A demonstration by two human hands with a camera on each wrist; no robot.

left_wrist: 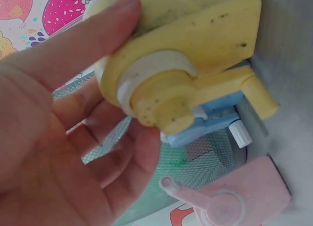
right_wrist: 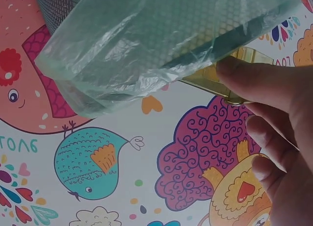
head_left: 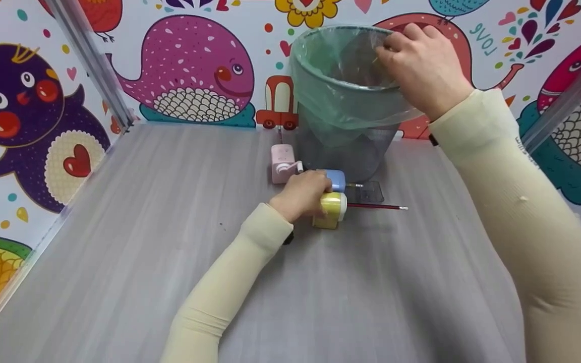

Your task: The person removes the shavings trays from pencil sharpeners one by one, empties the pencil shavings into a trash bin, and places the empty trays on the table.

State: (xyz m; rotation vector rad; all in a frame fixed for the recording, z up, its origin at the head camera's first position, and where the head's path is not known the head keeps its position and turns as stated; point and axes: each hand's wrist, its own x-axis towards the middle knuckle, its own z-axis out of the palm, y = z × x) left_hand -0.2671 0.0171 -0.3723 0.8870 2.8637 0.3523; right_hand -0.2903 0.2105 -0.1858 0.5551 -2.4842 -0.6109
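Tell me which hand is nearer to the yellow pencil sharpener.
Left. The left hand rests against the yellow pencil sharpener on the table, fingers touching it. The right hand is up at the rim of the wastebasket, well apart from the sharpener.

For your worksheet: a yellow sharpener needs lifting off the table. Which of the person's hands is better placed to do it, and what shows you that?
Probably the left. The left hand already rests against the yellow sharpener, fingers beside its body. The right hand is up at the rim of the lined bin, well away from it.
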